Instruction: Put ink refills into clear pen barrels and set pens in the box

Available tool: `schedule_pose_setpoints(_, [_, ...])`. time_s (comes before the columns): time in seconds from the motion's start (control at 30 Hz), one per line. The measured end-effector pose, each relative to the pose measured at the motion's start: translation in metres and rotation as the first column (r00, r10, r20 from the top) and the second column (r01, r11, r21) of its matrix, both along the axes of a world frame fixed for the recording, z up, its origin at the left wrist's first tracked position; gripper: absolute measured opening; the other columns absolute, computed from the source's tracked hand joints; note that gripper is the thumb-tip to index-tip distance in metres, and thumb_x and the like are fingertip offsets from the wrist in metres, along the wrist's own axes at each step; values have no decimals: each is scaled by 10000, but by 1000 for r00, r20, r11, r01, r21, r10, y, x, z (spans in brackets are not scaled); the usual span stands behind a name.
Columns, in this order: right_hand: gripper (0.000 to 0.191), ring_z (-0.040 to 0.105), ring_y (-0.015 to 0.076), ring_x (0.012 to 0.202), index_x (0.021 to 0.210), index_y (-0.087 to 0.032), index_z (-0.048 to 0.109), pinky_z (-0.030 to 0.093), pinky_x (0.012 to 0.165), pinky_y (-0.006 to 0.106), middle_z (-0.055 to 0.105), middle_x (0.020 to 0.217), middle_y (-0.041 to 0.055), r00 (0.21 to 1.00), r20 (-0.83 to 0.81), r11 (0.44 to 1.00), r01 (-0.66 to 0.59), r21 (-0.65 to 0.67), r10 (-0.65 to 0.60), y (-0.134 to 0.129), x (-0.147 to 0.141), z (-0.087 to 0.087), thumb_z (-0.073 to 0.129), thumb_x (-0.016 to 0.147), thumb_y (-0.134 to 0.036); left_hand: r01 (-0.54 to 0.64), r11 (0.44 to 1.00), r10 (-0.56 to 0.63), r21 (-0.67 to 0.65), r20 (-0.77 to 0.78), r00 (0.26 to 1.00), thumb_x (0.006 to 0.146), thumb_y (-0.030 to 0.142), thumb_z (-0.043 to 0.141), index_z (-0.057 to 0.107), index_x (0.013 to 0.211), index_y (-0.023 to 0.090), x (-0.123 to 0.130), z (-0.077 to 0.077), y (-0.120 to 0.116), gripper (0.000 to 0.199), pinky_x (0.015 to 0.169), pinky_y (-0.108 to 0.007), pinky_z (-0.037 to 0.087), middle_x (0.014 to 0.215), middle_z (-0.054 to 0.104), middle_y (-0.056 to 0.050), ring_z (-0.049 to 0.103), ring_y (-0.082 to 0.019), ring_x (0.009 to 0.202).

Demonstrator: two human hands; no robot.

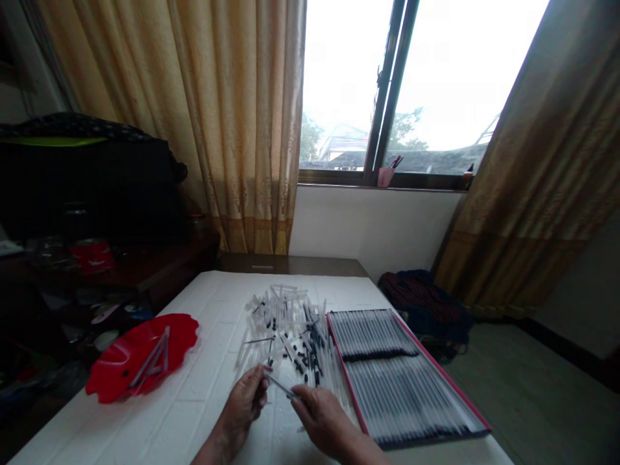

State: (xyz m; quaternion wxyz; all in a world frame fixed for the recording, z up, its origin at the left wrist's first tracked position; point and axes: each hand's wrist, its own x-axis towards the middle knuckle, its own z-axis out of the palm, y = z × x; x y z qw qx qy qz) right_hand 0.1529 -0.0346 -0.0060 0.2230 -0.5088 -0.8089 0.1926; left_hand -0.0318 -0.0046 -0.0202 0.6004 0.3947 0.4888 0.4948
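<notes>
got a thin plastic tube (279, 386) pinched at the fingertips of my left hand (245, 400) and right hand (322, 416), bottom centre, over the loose tube pile (285, 329). one slip could drop it there or knock the packed tray (345, 368) on the right.

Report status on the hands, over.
Left hand and right hand both on one thin tube. Loose tube pile just ahead. Filled tray to the right, nothing blocking.

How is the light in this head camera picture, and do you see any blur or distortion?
In the head view, the window is blown out to white, the black bag sinks into shadow, the rows of tubes look streaky, and the edges of the white table bow from wide-lens distortion.
</notes>
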Motion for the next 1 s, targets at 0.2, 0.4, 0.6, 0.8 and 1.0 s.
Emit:
schedule_pose_setpoints(0.2, [363, 610, 147, 616, 736, -171, 639, 319, 529, 203, 665, 640, 31, 976, -187, 993, 97, -70, -109, -1, -24, -21, 356, 925, -299, -191, 980, 199, -59, 203, 959, 570, 583, 737, 630, 714, 161, 15, 2, 2, 459, 471, -165, 432, 533, 580, 49, 551, -86, 501])
schedule_pose_setpoints(0.4, [411, 643, 190, 683, 751, -179, 664, 402, 619, 233, 708, 724, 72, 920, -343, 977, 145, -154, -190, -6, -31, -32, 344, 909, -382, -238, 963, 263, -124, 263, 928, 754, 470, 657, 584, 748, 168, 37, -8, 7, 311, 644, -284, 537, 747, 724, -49, 681, -163, 635])
schedule_pose_setpoints(0.6, [418, 649, 209, 719, 773, -181, 657, 433, 640, 252, 712, 746, 82, 883, -419, 969, 139, -203, -214, -3, -28, -37, 344, 891, -432, -226, 953, 282, -204, 312, 907, 842, 296, 607, 589, 793, 159, 44, -9, 9, 147, 600, -260, 548, 619, 694, -23, 693, -155, 568])
schedule_pose_setpoints(0.8, [425, 653, 211, 706, 720, -185, 622, 435, 637, 252, 706, 732, 92, 876, -415, 964, 174, -199, -244, -4, -30, -43, 313, 892, -421, -236, 943, 306, -233, 338, 890, 845, 303, 612, 572, 756, 163, 50, -9, 9, 170, 596, -237, 556, 567, 665, 6, 682, -133, 542])
schedule_pose_setpoints(1.0, [455, 656, 200, 692, 731, -207, 617, 400, 604, 242, 706, 720, 79, 911, -314, 963, 236, -130, -266, -7, -36, -54, 270, 925, -427, -229, 947, 292, -228, 305, 906, 841, 349, 604, 574, 755, 159, 51, -13, 6, 211, 596, -262, 555, 579, 700, -35, 693, -164, 563])
